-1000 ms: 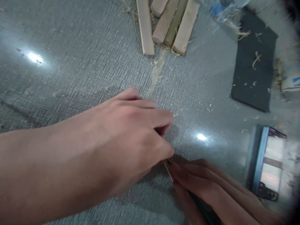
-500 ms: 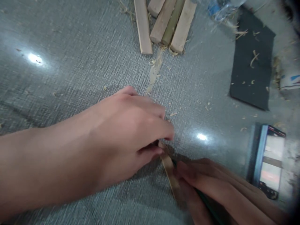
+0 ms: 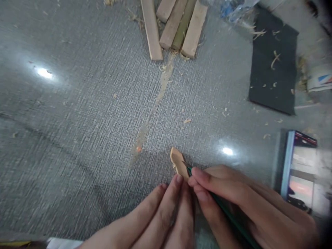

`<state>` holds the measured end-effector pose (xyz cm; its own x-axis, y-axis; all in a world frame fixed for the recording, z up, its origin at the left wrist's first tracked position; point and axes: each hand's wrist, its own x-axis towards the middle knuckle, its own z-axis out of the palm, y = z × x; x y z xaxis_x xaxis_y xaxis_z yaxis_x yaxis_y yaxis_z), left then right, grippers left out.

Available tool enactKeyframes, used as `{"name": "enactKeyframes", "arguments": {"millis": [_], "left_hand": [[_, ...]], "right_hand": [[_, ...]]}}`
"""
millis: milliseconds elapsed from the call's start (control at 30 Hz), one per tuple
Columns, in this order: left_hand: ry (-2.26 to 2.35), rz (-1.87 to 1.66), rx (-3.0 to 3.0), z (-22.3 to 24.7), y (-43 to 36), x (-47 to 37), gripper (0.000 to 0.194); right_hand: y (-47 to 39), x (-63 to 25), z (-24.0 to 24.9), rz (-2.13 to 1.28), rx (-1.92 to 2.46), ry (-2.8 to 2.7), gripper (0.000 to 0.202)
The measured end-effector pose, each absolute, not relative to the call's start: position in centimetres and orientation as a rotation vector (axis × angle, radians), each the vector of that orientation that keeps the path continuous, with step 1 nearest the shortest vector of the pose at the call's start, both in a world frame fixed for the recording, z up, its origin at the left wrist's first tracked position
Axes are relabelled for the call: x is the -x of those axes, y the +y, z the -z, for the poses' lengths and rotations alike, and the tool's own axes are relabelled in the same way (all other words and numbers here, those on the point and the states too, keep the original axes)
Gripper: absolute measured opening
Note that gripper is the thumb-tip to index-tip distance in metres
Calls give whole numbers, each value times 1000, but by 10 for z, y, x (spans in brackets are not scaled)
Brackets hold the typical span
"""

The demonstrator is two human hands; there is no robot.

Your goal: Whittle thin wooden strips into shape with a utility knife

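A small piece of pale wood (image 3: 178,162), notched near its pointed far end, lies just above the table. My left hand (image 3: 160,214) grips its near part, the fingertips pressed together on it. My right hand (image 3: 228,197) is closed round a slim green pen-like tool (image 3: 225,211), held like a pencil. The thin tip meets the right edge of the wood, close to the notch; I cannot make out whether it is a blade or a point. The wood's near end is hidden beneath my fingers.
Several flat wooden strips (image 3: 151,33) lie at the top middle. A dark sheet (image 3: 273,65) with shavings on it, a clear plastic bottle (image 3: 238,10) and a phone (image 3: 299,169) are on the right. Shavings dot the grey textured table (image 3: 90,114).
My left hand has moved from the wood's far end down to its near end, baring the notched tip. My right hand stays on the tool, its tip now against the notched part.
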<state>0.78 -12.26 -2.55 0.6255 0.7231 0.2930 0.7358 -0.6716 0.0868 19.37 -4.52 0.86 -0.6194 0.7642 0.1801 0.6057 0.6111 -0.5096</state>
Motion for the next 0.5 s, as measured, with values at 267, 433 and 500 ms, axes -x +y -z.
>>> {"name": "enactKeyframes", "arguments": {"millis": [267,433,500], "left_hand": [[-1309,425,2745,32,-139,-15,38],[-1233,364,2763,32,-137,-17,40],[-1209,351,2757,32,-138,-16,40]], "right_hand": [[-48,-191,-4,-567,1142,-2458,25],[-47,-192,-5,-563,1138,-2474,26],[-46,-191,-6,-573,1120,-2475,27]]}}
